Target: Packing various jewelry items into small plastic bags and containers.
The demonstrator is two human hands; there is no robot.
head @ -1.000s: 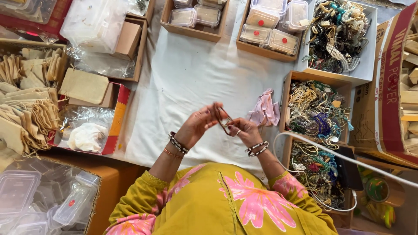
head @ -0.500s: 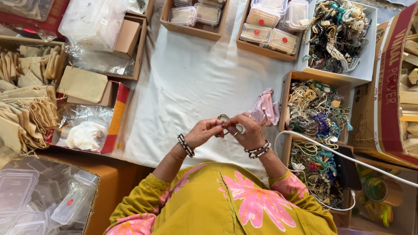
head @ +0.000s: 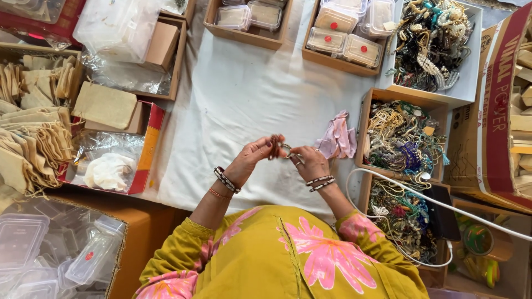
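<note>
Hands meet over the white cloth (head: 238, 105), left hand (head: 256, 156) and right hand (head: 310, 162) pinching a small ring-shaped bangle (head: 286, 150) between fingertips, pink cloth (head: 338, 138) at two o'clock.

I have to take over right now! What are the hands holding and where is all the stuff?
Left hand: raised over the white cloth, fingers pinching a small ring-shaped jewellery piece.
Right hand: grips the same piece from the other side.
Nearby: pink cloth just right of the hands; open boxes of tangled beaded jewellery on the right; lidded clear plastic boxes at the top; beige pouches on the left.
Done: one piece is out and in hand.
Left: the piece is not yet put down or packed.
</note>
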